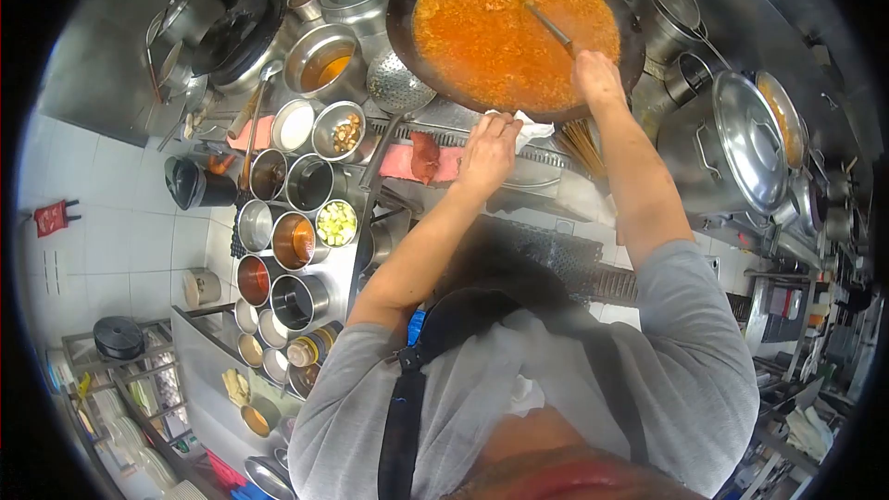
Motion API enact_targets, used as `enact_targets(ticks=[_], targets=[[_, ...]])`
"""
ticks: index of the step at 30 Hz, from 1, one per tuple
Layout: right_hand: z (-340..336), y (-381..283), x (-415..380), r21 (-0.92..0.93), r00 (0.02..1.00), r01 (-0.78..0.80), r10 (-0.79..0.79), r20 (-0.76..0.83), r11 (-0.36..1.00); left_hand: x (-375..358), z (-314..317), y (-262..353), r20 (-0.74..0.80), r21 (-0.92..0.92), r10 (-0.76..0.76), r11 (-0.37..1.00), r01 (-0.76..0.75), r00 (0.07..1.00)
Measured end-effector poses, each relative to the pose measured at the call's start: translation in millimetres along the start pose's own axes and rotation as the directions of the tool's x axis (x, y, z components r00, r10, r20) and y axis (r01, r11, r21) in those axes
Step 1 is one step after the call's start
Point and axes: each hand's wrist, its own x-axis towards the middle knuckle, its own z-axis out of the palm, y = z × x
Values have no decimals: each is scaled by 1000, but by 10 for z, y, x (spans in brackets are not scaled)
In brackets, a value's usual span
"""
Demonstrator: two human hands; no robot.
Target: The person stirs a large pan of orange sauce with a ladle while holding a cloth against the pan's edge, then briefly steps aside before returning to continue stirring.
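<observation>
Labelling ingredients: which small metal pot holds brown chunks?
The pot beside the one with white contents, on the side toward the left hand. Brown and pale chunks set it apart; another chunky pot holds pale green pieces.

Open room lies above the wok (400,30), flanked by pots (685,134).

Utensil's (550,25) far end sunk in orange stew (491,56), shape hidden; near end lost inside right hand (597,79). White cloth (535,131) partly covered by left hand (493,139). Red thing (54,218) over tiles too small to identify.
</observation>
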Motion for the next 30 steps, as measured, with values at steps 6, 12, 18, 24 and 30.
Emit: enact_targets(ticks=[6,12,18,24,30], targets=[[-277,515,196,-18,993,-116,115,-39,993,10,-26,23,4,38,-8,999,8,1000],[-723,1110,-215,-66,981,-68,55,-187,996,42,-75,68,3,40,-32,999,32,999],[-1266,1426,-971,-83,977,-43,25,-214,996,52,-56,26,60,47,-45,998,42,997],[-1555,1270,-1666,-14,989,-61,58,-139,998,159,-265,107,76,34,-24,999,22,997],[-1271,1038,-1860,2,992,111,-111,-60,994,527,-791,-172,-12,135,133,982,-130,991]])
